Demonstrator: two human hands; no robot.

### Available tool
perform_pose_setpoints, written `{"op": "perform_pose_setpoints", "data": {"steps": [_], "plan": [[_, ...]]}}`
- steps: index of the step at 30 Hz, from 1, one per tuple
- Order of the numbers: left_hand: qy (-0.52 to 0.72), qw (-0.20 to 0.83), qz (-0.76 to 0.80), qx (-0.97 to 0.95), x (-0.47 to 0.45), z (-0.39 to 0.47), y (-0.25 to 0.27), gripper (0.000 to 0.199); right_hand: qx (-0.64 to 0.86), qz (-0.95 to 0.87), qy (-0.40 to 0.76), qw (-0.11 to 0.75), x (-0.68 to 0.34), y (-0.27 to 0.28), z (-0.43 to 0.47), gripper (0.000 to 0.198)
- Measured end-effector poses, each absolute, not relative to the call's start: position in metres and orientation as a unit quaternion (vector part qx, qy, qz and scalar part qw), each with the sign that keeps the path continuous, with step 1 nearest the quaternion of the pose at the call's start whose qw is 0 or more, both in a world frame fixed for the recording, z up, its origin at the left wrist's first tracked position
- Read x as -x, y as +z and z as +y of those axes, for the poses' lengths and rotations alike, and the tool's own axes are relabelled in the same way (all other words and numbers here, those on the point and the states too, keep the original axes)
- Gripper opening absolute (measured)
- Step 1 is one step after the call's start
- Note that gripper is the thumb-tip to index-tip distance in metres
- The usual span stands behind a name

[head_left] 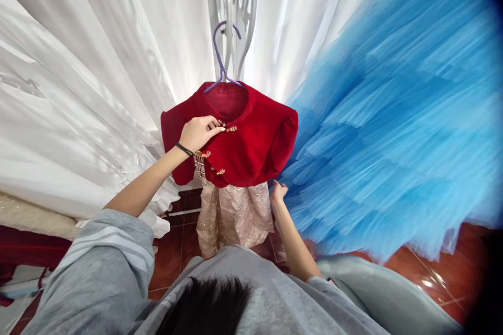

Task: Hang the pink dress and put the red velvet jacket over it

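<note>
A short red velvet jacket (259, 141) hangs on a purple hanger (217, 44) in front of me, over a pale pink shiny skirt (236, 214). My left hand (201, 132) pinches the jacket's front opening just under the neckline, beside a beaded clasp (231, 129). Two lower beaded clasps (218, 171) show on the front, and a beaded tassel (200, 166) dangles below my left wrist. My right hand (279, 191) is low on the right, just below the jacket's sleeve and near the skirt's edge. Its visible fingers are apart, and some of them are hidden.
White curtains or gowns (98, 78) fill the left and back. A full blue tulle skirt (401, 131) takes up the right side. Behind the hanger stands a white scrolled frame (251, 21). Reddish floor tiles (168, 256) lie below, and a grey rounded surface (385, 288) sits at lower right.
</note>
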State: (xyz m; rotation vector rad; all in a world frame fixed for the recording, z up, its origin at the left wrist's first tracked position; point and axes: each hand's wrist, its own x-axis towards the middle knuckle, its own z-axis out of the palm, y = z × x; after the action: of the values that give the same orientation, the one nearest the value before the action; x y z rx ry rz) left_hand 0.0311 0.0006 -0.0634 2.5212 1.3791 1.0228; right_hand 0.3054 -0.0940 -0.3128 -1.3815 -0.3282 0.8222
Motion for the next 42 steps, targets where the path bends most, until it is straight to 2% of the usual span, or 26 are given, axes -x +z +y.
{"op": "perform_pose_setpoints", "data": {"steps": [3,5,7,10,12,15,19,23,27,32,37,40,42], "plan": [[0.425,-0.109,0.408,-0.800,-0.001,0.010,-0.052,0.039,0.653,-0.228,0.209,0.691,-0.320,-0.257,-0.096,0.055],[0.453,-0.168,0.404,-0.776,0.014,0.024,-0.047,0.047,0.666,-0.379,-0.005,0.643,-0.321,-0.205,-0.088,0.064],[0.444,-0.165,0.414,-0.777,0.018,0.037,-0.046,0.061,0.615,-0.546,-0.154,0.547,-0.315,-0.150,-0.073,0.069],[0.392,-0.115,0.453,-0.793,0.012,0.045,-0.047,0.070,0.540,-0.711,-0.222,0.393,-0.304,-0.082,-0.043,0.066],[0.372,-0.100,0.481,-0.788,0.006,0.042,-0.046,0.064,0.508,-0.760,-0.220,0.340,-0.302,-0.050,-0.023,0.055],[0.393,-0.106,0.499,-0.765,-0.001,0.032,-0.039,0.053,0.494,-0.763,-0.200,0.364,-0.306,-0.022,0.003,0.043],[0.397,-0.097,0.530,-0.743,-0.011,0.021,-0.023,0.042,0.511,-0.729,-0.125,0.438,-0.303,-0.011,0.028,0.053],[0.297,-0.054,0.537,-0.788,-0.008,0.017,-0.016,0.044,0.528,-0.754,-0.022,0.389,-0.297,-0.021,0.033,0.063],[0.301,-0.038,0.543,-0.783,0.024,0.011,-0.025,0.048,0.494,-0.779,-0.049,0.383,-0.313,-0.028,0.015,0.057],[0.347,-0.001,0.525,-0.778,0.062,0.014,-0.053,0.051,0.476,-0.802,-0.038,0.361,-0.333,-0.034,0.003,0.070],[0.414,0.023,0.480,-0.773,0.073,0.020,-0.059,0.050,0.470,-0.775,0.009,0.423,-0.341,-0.020,0.005,0.032],[0.470,-0.009,0.471,-0.746,0.078,0.019,-0.035,0.056,0.442,-0.753,0.041,0.486,-0.351,0.001,0.005,0.027],[0.500,0.012,0.450,-0.740,0.084,0.023,-0.015,0.056,0.438,-0.724,0.051,0.530,-0.359,0.014,0.010,0.027]]}}
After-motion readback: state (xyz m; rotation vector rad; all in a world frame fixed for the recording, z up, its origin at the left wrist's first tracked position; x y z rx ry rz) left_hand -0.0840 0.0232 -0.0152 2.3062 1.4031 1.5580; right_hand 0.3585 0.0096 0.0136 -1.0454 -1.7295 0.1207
